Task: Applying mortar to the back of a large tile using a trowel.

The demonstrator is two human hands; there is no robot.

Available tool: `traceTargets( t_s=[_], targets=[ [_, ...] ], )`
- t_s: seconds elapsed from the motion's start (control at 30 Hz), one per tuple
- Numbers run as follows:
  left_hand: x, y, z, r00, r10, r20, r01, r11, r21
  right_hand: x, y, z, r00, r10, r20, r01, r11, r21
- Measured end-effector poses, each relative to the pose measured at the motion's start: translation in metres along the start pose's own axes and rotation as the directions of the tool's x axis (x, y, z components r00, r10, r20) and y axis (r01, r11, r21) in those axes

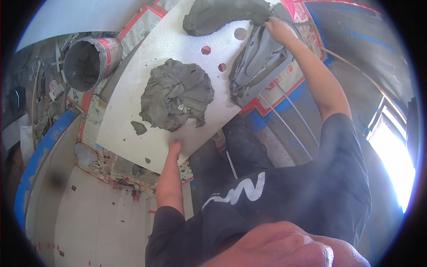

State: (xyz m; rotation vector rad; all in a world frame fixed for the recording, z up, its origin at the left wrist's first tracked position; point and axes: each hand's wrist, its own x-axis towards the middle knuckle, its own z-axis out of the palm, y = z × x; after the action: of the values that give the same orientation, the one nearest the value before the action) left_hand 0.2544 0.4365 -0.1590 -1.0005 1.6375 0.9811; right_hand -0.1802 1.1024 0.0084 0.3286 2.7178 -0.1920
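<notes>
A large white tile-like panel (pixel 118 124) with fine ridges and three round holes lies tilted across the middle. On it rests a thick heap of grey mortar (pixel 178 95), with more mortar (pixel 222 18) spread along its far edge and smeared down its right side. My right hand (pixel 281 32) is closed at the far right, beside the smeared mortar; what its fingers hold is hidden. My left hand (pixel 175 147) lies on the panel's near part, below the heap, with fingers curled. Whether it pinches anything there cannot be seen.
A mortar-coated bucket (pixel 92 62) stands on the left, open end toward me. A curved blue-edged board (pixel 46 153) lies nearer. Red-and-white printed sheeting (pixel 296 84) shows under the panel, and two thin pale rods (pixel 291 104) run out at right. Tools and debris clutter the far left.
</notes>
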Motion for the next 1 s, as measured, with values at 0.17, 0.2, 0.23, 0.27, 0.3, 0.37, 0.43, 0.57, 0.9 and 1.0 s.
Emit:
traceTargets(
  t_s=[0.17, 0.2, 0.23, 0.27, 0.3, 0.37, 0.43, 0.57, 0.9, 1.0],
  targets=[
    [-0.007, -0.001, 0.003, 1.000, -0.001, -0.002, 0.001, 0.997, 0.072, -0.044, 0.055, 0.002, 0.892, 0.169, 0.419, -0.400, 0.726, 0.559],
    [-0.016, 0.011, 0.003, 1.000, -0.009, 0.002, 0.009, 0.998, 0.065, -0.059, 0.050, 0.007, 0.890, 0.168, 0.424, -0.401, 0.732, 0.551],
    [-0.027, 0.028, 0.004, 0.995, -0.072, 0.072, 0.062, 0.990, 0.129, -0.077, 0.040, 0.012, 0.811, 0.256, 0.526, -0.583, 0.302, 0.754],
    [-0.034, 0.042, 0.005, 0.982, -0.133, 0.136, 0.104, 0.974, 0.199, -0.086, 0.027, 0.018, 0.718, 0.273, 0.640, -0.606, -0.209, 0.768],
    [-0.037, 0.051, 0.007, 0.980, -0.128, 0.152, 0.095, 0.974, 0.206, -0.086, 0.019, 0.032, 0.716, 0.230, 0.659, -0.605, -0.268, 0.750],
    [-0.041, 0.052, 0.007, 0.982, -0.144, 0.124, 0.114, 0.969, 0.220, -0.080, -0.037, 0.057, 0.706, 0.219, 0.673, -0.594, -0.334, 0.732],
    [-0.025, 0.021, 0.000, 0.999, -0.020, 0.036, 0.012, 0.977, 0.213, -0.073, -0.095, 0.061, 0.729, 0.209, 0.652, -0.590, -0.292, 0.753],
    [-0.021, 0.022, 0.001, 0.999, 0.003, 0.045, -0.012, 0.980, 0.198, -0.056, -0.107, 0.069, 0.906, 0.126, 0.405, -0.406, 0.533, 0.743],
    [-0.038, 0.054, -0.005, 0.976, -0.195, 0.099, 0.181, 0.974, 0.134, -0.012, 0.037, 0.014, 0.995, 0.088, -0.057, -0.086, 0.996, 0.029],
    [-0.030, 0.042, -0.005, 0.972, -0.183, 0.150, 0.154, 0.971, 0.184, -0.027, 0.067, 0.016, 0.932, 0.224, 0.283, -0.326, 0.859, 0.393]
  ],
)
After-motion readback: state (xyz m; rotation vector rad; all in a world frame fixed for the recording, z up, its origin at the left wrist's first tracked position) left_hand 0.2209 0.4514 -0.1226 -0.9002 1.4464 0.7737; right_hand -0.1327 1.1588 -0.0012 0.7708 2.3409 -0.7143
